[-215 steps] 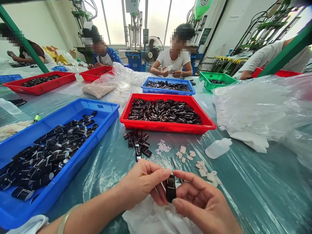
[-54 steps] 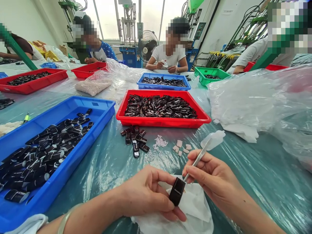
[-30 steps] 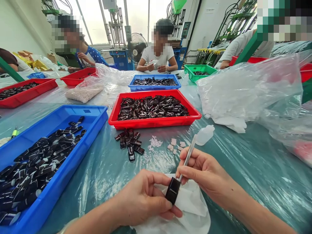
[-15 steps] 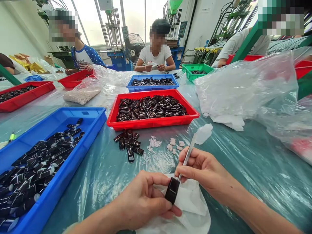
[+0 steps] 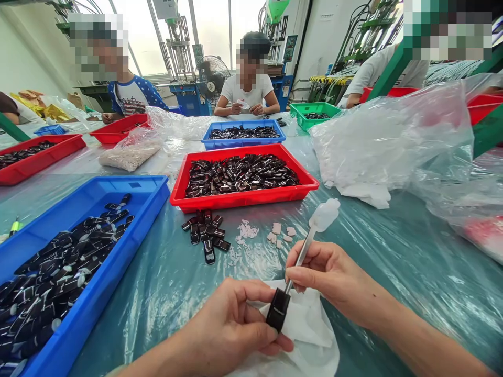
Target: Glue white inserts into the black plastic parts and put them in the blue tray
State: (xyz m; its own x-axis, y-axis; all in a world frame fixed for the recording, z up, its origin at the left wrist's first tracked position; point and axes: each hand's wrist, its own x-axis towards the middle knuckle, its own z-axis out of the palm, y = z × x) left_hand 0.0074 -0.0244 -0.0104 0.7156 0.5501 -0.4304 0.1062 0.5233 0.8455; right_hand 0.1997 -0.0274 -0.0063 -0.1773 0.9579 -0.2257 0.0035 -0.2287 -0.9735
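The left hand [image 5: 243, 322], fingers clamped, is holding one black rectangular part [image 5: 277, 310] above white cloth [image 5: 314, 337], long axis pointing away and slightly rightward. The right hand [image 5: 330, 272] is pinching one metal tool [image 5: 303, 252], tip at the part's far end. Five pale chunks [image 5: 276, 228] are lying before one red tray [image 5: 251, 198].

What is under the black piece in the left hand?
Fingers of the left hand show under the black piece, with a white sheet below. The piece's underside and the part of the sheet behind the hand are covered.
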